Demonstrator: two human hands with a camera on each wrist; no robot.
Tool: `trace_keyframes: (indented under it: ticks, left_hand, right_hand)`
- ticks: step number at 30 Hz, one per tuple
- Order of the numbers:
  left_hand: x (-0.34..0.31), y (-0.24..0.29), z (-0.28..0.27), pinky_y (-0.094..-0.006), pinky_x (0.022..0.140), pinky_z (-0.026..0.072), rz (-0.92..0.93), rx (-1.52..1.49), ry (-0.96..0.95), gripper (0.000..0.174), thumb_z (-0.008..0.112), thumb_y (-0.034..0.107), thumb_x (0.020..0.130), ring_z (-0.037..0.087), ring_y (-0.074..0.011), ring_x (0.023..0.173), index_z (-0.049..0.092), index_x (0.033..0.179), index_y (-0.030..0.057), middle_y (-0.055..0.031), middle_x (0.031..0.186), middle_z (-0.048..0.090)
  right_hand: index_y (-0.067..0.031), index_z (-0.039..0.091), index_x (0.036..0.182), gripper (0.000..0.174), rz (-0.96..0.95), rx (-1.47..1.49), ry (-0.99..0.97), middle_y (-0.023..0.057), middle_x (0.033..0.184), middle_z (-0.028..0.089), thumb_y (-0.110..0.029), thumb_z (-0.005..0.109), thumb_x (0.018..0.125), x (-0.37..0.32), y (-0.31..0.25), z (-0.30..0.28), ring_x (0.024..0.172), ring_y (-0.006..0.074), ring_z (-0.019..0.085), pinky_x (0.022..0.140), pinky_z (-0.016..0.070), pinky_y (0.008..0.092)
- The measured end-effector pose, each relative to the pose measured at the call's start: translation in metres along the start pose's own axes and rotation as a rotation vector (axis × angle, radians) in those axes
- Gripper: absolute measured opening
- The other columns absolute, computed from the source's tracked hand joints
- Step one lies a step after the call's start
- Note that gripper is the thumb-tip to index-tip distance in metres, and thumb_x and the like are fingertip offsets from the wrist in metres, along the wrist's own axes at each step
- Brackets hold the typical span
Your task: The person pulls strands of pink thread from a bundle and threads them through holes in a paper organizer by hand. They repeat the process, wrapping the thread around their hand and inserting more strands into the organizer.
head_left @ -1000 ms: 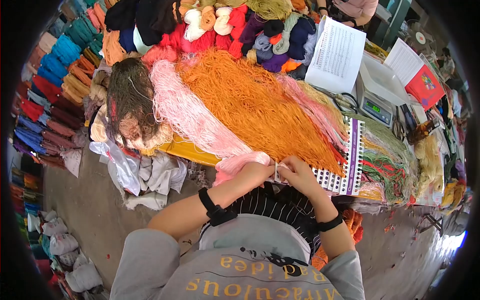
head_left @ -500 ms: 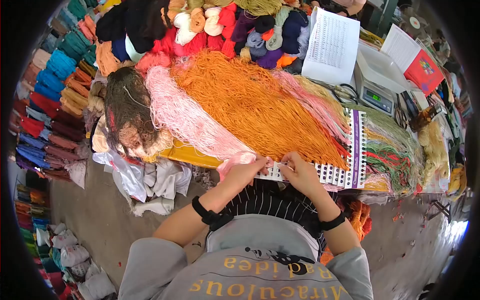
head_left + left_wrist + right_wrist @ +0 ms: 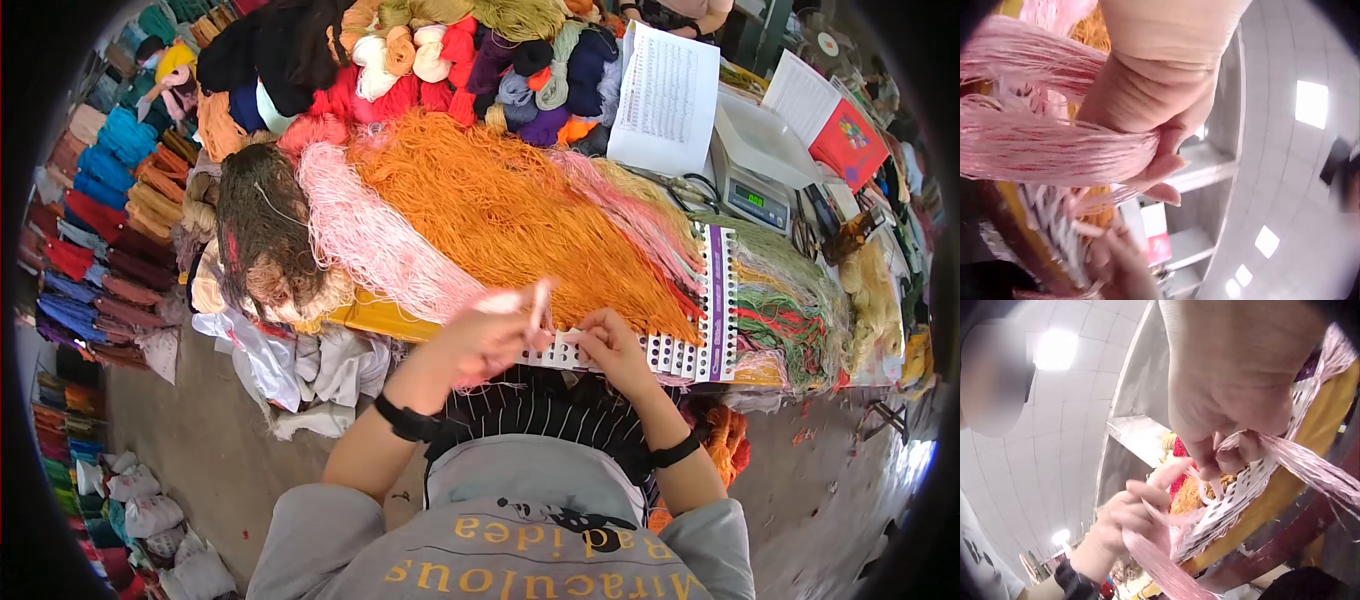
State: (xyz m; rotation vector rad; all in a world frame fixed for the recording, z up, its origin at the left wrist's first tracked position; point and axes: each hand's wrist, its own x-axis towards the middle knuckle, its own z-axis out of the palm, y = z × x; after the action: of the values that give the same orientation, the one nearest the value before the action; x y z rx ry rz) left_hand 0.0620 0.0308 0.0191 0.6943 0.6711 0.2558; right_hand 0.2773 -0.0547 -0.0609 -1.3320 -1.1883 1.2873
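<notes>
Pink thread: centre-left of frame, laid on tabletop; judged light, soft, tangle-prone; best gripped where bundled.
Left hand: bundle is gripped.
Right hand: strands are pinched near perforated cards.

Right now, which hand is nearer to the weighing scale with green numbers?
Right. The right hand is below and left of the weighing scale in the head view; the left hand is farther left, holding pink yarn.
</notes>
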Motion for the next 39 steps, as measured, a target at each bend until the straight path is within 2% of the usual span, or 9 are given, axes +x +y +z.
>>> trace_keyframes:
  ticks: [7,9,11,19,24,29,33,37,39]
  left_hand:
    - [0.022,-0.025,0.021,-0.0225,0.040,0.0403,0.187,0.928,0.371,0.035,0.049,0.040,0.089,0.051,-0.0093,0.045,0.060,0.085,0.0074,-0.0022,0.058,0.052]
    - [0.026,-0.048,-0.018,-0.0259,0.038,0.0351,0.268,0.235,0.573,0.031,0.045,0.033,0.094,0.042,-0.0095,0.040,0.059,0.087,0.0060,-0.0008,0.055,0.046]
    - [-0.026,0.003,-0.034,-0.0176,0.035,0.0264,0.137,-0.194,0.127,0.021,0.050,0.022,0.092,0.030,-0.0036,0.038,0.059,0.092,0.0035,0.0035,0.047,0.032]
    - [-0.090,0.108,-0.118,-0.0161,0.034,0.0332,0.434,-0.309,0.306,0.013,0.045,0.004,0.084,0.033,-0.0017,0.038,0.052,0.087,-0.0057,-0.0173,0.113,0.055]
    - [-0.090,0.210,-0.214,-0.0212,0.048,0.0439,0.417,-0.113,0.241,0.013,0.048,0.014,0.090,0.046,-0.0086,0.048,0.055,0.088,0.0034,-0.0058,0.076,0.056]
    - [-0.077,0.220,-0.233,-0.0272,0.045,0.0349,0.247,1.191,1.549,0.040,0.054,0.043,0.088,0.039,-0.0088,0.044,0.063,0.108,0.0093,0.0003,0.052,0.044]
    - [-0.071,0.103,-0.063,-0.0178,0.041,0.0266,0.850,0.297,0.678,0.029,0.057,0.032,0.088,0.035,-0.0028,0.046,0.065,0.097,0.0060,0.0051,0.069,0.048]
    - [-0.047,-0.003,-0.013,-0.0367,0.095,0.0372,0.556,0.512,0.190,0.038,0.039,0.030,0.095,0.048,-0.0190,0.112,0.057,0.115,0.0034,-0.0101,0.126,0.051]
    - [-0.033,-0.028,0.018,-0.0294,0.094,0.0380,0.451,0.405,0.106,0.041,0.036,0.031,0.097,0.049,-0.0140,0.111,0.052,0.123,0.0045,-0.0076,0.128,0.049]
  right_hand:
    - [-0.0035,0.046,0.103,0.015,-0.007,0.059,-0.141,0.0031,0.073,0.057,-0.016,0.048,0.094,0.000,-0.003,-0.007,0.068,0.0109,0.055,0.061,0.0434,0.0236]
    - [-0.0047,0.046,0.103,0.015,-0.005,-0.174,-0.093,0.0042,0.073,0.058,-0.018,0.046,0.095,-0.003,-0.009,-0.004,0.069,0.0142,0.057,0.062,0.0443,0.0264]
    - [-0.0085,0.047,0.102,0.019,-0.005,-0.486,-0.036,0.0070,0.075,0.062,-0.024,0.041,0.095,-0.006,-0.021,0.001,0.073,0.0240,0.061,0.065,0.0457,0.0341]
    - [-0.0106,0.049,0.103,0.021,-0.029,-0.637,0.002,0.0057,0.074,0.063,-0.028,0.040,0.094,-0.005,-0.012,0.001,0.073,0.0278,0.062,0.065,0.0456,0.0380]
    - [-0.0111,0.049,0.102,0.020,-0.011,-0.602,-0.028,0.0028,0.072,0.063,-0.027,0.040,0.094,-0.006,-0.020,0.002,0.072,0.0255,0.062,0.064,0.0459,0.0373]
    - [-0.0110,0.050,0.101,0.020,-0.013,-0.615,-0.025,0.0021,0.073,0.064,-0.027,0.041,0.094,-0.006,-0.018,0.002,0.071,0.0238,0.062,0.064,0.0461,0.0350]
    - [-0.0077,0.053,0.102,0.018,-0.019,-0.408,0.002,0.0044,0.071,0.062,-0.022,0.046,0.093,-0.009,-0.012,0.001,0.066,0.0196,0.061,0.063,0.0465,0.0299]
    - [-0.0013,0.058,0.096,0.010,-0.118,-0.080,0.132,0.0055,0.073,0.057,-0.007,0.056,0.088,-0.025,-0.035,0.022,0.062,0.0105,0.053,0.057,0.0427,0.0236]
    - [-0.0009,0.059,0.096,0.011,-0.213,-0.110,0.047,0.0047,0.077,0.055,-0.007,0.058,0.087,-0.033,-0.044,0.033,0.062,0.0102,0.052,0.055,0.0424,0.0231]
